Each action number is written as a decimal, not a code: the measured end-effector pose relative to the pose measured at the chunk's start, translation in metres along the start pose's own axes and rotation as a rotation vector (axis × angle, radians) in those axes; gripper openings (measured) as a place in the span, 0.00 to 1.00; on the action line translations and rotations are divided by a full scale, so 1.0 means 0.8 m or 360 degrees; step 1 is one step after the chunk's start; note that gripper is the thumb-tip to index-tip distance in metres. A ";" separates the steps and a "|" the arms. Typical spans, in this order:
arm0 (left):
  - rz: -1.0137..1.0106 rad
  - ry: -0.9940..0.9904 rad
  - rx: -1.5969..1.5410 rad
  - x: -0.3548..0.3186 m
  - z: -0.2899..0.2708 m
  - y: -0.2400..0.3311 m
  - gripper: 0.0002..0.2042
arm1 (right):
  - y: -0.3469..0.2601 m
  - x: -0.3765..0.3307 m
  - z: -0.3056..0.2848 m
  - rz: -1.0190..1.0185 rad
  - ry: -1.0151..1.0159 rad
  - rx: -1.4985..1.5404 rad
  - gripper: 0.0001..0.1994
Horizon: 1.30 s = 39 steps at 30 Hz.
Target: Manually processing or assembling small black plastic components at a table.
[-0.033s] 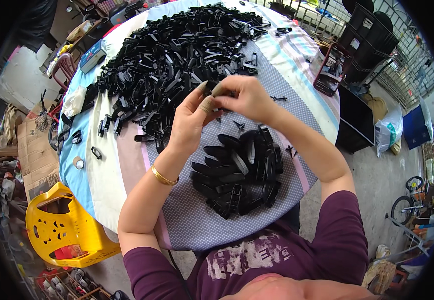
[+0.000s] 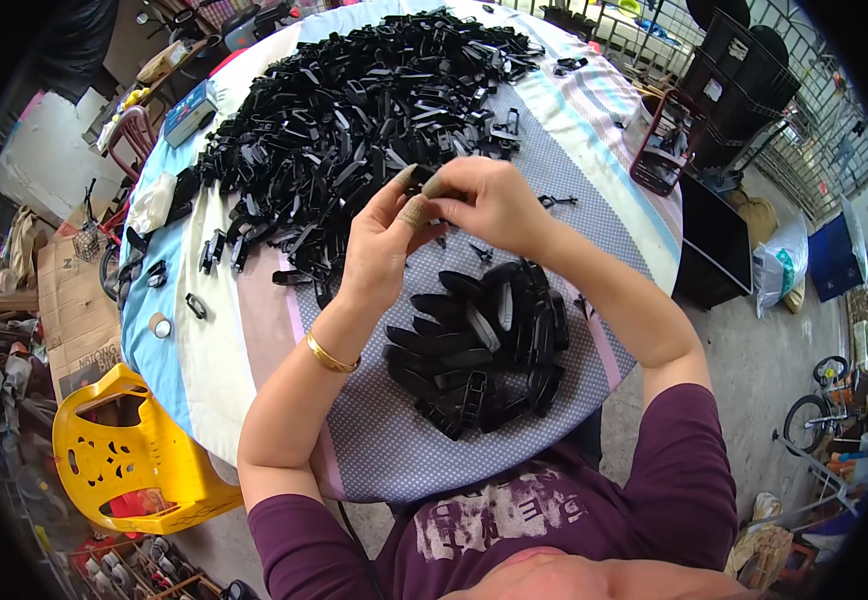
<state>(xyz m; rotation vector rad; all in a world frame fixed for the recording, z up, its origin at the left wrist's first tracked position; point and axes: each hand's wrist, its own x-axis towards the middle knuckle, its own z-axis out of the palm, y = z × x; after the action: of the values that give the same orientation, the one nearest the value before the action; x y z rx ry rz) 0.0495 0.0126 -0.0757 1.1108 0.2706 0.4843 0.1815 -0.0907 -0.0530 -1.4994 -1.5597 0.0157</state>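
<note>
My left hand [image 2: 379, 245] and my right hand [image 2: 494, 205] meet above the middle of the table, fingers pinched together. Between their fingertips is a small black plastic clip part [image 2: 418, 180], mostly hidden by the fingers. Beige coverings wrap some of my fingertips and my left thumb. Just beyond my hands spreads a large heap of black plastic clips [image 2: 344, 120]. Nearer to me lies a smaller pile of long black clips [image 2: 474, 345]. A few small black pieces [image 2: 481, 254] lie between that pile and my right hand.
The round table has a striped and patterned cloth [image 2: 384, 470]. Along its left side are a blue box [image 2: 190, 112], a white crumpled bag [image 2: 150, 203] and a roll of tape [image 2: 160, 325]. A yellow chair [image 2: 144, 460] stands at left, a black bin [image 2: 711, 240] at right.
</note>
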 end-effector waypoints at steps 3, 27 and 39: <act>0.0064 0.0017 -0.0004 0.003 -0.008 -0.002 0.18 | 0.002 -0.010 0.004 -0.0171 0.0087 -0.0247 0.07; 0.0136 -0.0135 0.0504 -0.002 0.010 0.020 0.18 | -0.008 -0.030 -0.003 0.0331 0.0255 0.0804 0.08; 0.0160 -0.0024 0.0138 -0.005 0.004 0.013 0.16 | -0.018 -0.035 -0.002 0.0380 0.0396 0.0948 0.13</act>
<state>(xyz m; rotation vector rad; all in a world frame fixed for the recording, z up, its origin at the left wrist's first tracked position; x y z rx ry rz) 0.0453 0.0117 -0.0653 1.2164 0.2250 0.5571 0.1661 -0.1172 -0.0607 -1.1461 -1.0438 0.3839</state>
